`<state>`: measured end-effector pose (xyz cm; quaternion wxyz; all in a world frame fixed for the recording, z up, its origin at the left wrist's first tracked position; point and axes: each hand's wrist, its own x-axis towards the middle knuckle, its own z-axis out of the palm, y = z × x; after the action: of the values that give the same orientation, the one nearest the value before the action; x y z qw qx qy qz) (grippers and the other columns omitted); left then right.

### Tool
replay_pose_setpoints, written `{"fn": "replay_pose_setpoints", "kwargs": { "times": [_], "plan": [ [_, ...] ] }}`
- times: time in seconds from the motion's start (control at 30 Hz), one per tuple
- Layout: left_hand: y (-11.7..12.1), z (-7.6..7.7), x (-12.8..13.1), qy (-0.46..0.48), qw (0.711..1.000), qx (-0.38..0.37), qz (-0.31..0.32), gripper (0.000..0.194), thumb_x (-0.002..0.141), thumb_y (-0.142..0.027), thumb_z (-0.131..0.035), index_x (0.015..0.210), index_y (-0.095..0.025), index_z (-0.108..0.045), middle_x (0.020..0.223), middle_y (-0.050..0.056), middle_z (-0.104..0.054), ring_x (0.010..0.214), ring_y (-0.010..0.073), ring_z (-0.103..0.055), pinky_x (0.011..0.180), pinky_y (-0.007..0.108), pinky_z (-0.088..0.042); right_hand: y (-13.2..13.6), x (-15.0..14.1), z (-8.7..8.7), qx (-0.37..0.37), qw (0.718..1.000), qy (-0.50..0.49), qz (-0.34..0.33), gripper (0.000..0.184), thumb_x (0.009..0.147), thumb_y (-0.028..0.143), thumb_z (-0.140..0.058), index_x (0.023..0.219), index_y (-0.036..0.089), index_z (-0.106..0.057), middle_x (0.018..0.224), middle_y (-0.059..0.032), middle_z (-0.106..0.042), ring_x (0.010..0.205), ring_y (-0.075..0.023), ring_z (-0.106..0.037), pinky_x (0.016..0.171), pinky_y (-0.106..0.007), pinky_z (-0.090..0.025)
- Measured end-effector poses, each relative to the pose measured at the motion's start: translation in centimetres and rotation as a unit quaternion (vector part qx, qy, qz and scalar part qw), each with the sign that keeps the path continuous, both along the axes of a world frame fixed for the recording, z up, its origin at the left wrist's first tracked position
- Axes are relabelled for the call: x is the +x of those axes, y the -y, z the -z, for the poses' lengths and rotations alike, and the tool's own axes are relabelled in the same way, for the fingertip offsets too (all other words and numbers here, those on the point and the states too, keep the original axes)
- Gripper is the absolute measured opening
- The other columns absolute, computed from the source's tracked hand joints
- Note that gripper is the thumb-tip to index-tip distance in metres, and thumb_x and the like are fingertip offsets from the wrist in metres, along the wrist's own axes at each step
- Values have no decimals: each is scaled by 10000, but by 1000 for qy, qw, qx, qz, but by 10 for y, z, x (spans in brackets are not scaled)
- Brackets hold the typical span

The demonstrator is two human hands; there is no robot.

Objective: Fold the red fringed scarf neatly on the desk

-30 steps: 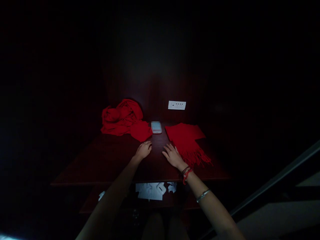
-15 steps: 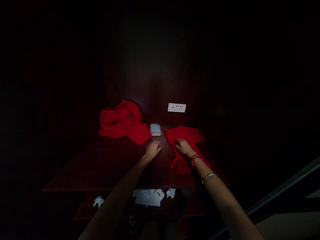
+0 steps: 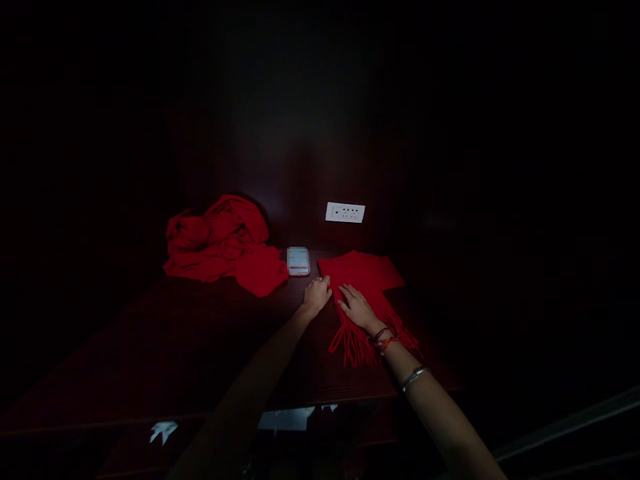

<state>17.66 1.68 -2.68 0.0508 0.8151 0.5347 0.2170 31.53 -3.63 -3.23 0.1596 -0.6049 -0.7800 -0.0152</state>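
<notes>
A folded red scarf [image 3: 367,270] lies on the dark desk, its fringe hanging toward the front. My left hand [image 3: 317,297] is closed at the scarf's left edge, fingers curled on the cloth. Flat on the scarf, just above the fringe, rests my right hand [image 3: 358,309] with its fingers stretched out. Bracelets circle the right wrist and forearm. Behind my left hand is a phone [image 3: 299,261] with a lit, blurred screen.
A crumpled heap of red cloth [image 3: 220,240] occupies the desk's back left. A white socket plate [image 3: 345,213] is on the wall behind. Below the desk's front edge, white papers [image 3: 284,419] and a torn white scrap [image 3: 163,431] lie on a lower shelf.
My left hand has moved right to the scarf's left edge and closed there. The fingers of my right hand have straightened and flattened on the scarf. The view has shifted slightly.
</notes>
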Motion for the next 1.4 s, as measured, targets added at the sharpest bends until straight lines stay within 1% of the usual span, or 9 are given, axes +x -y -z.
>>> {"fn": "replay_pose_setpoints", "kwargs": {
  "times": [0.2,0.43,0.53,0.67,0.87,1.07,1.2,1.33,1.4],
  "plan": [
    [-2,2,6,2,1000,-12,3,124,776,-197,-416,882,-202,-480,844,50,-564,798,168,-544,648,260,-398,-2,1,3,5,1000,3,-1,474,830,343,-292,1243,117,-349,1284,-108,-353,1190,-196,-273,981,-353,-205],
    [-2,3,-13,3,996,-6,85,58,752,-229,-484,769,-181,-511,803,30,-567,805,145,-530,694,234,-398,5,5,-4,1,1000,24,-3,492,835,411,-263,1261,173,-320,1323,-81,-292,1222,-204,-195,981,-397,-172],
    [-4,1,-16,4,994,6,107,164,751,-194,-463,906,-156,-502,975,62,-539,946,141,-482,812,240,-361,10,5,-8,4,999,44,-3,536,821,490,-236,1296,243,-227,1369,-31,-187,1248,-221,-75,976,-474,-90],
    [-5,2,-10,-18,990,-5,137,401,813,-233,-350,1205,-154,-321,1307,86,-295,1201,154,-241,961,303,-220,10,6,-7,-82,995,49,12,557,817,525,-173,1303,255,-203,1369,-26,-183,1247,-239,-83,964,-505,-64],
    [-3,6,-1,-92,982,-76,149,465,845,-322,-253,1291,-196,-210,1368,59,-155,1242,206,-133,973,449,-139,7,21,-7,-93,995,25,21,553,829,493,-179,1314,230,-166,1374,-35,-157,1249,-222,-84,967,-490,-80],
    [-1,1,-2,-113,979,-94,142,511,846,-367,-236,1311,-184,-131,1374,52,-104,1248,183,-98,980,433,-127,1,35,-8,-152,984,41,86,560,828,492,-169,1317,219,-147,1382,-34,-111,1250,-233,-62,957,-523,-44],
    [6,3,-21,-100,982,-87,132,597,835,-445,-227,1321,-145,-53,1379,69,-44,1254,175,-51,991,407,-97,6,38,-18,-143,985,19,95,554,829,494,-178,1313,223,-166,1384,-31,-100,1249,-251,-44,938,-560,-50],
    [16,6,-64,-95,985,-69,125,616,833,-456,-230,1319,-118,-62,1376,83,-83,1250,166,-91,996,359,-117,25,34,-33,-66,991,-26,112,529,844,457,-179,1305,199,-199,1381,-52,-121,1247,-253,-58,937,-550,-113],
    [21,6,-88,-97,988,-39,116,579,840,-432,-237,1316,-130,-106,1374,66,-127,1247,157,-113,995,333,-141,32,19,-40,-65,994,-23,86,497,840,442,-232,1274,206,-285,1371,-60,-167,1241,-262,-98,936,-537,-148]
  ]
}}
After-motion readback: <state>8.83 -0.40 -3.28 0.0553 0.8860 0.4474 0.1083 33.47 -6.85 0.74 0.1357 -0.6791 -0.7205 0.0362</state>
